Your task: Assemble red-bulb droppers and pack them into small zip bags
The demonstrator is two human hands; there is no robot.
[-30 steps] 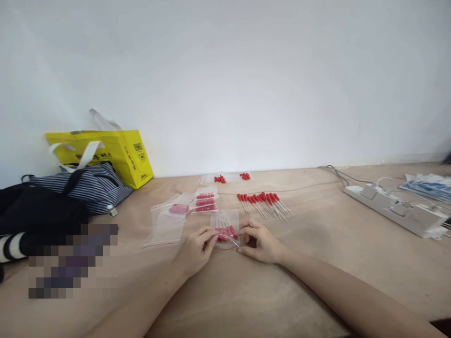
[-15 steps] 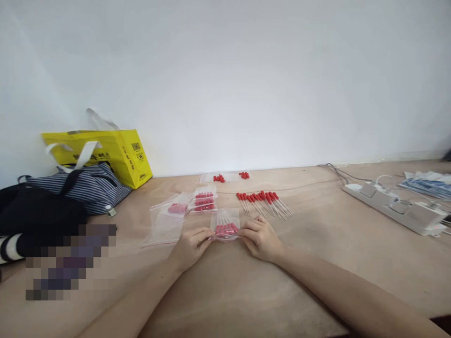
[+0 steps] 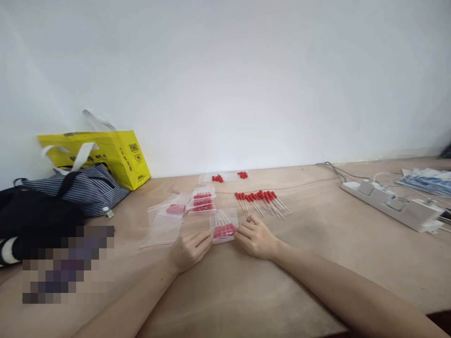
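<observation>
A small clear zip bag [image 3: 219, 217] lies on the table in front of me, its mouth edge towards me. Inside it are several droppers with red bulbs [image 3: 225, 231] and thin pale stems pointing away. My left hand [image 3: 192, 251] pinches the bag's near left corner, fingers closed. At the near right corner, my right hand [image 3: 256, 238] is closed too, thumb and fingertips on the bag's edge. Just beyond my right hand lies a loose spread of red-bulbed droppers [image 3: 262, 197]. Filled bags [image 3: 202, 201] are stacked beyond my left hand, beside flat clear bags [image 3: 164, 230].
Against the wall lies another clear bag [image 3: 230, 176] with red bulbs. A yellow shopping bag [image 3: 137, 164], a striped bag [image 3: 100, 192] and a black bag [image 3: 42, 206] stand at left. To the right are a white power strip [image 3: 391, 206] with cables and blue-white packets [image 3: 428, 182].
The bag's near edge, which bulged open between my hands, now lies flatter and straighter. Both hands have shifted slightly on the corners, and the view has moved a little.
</observation>
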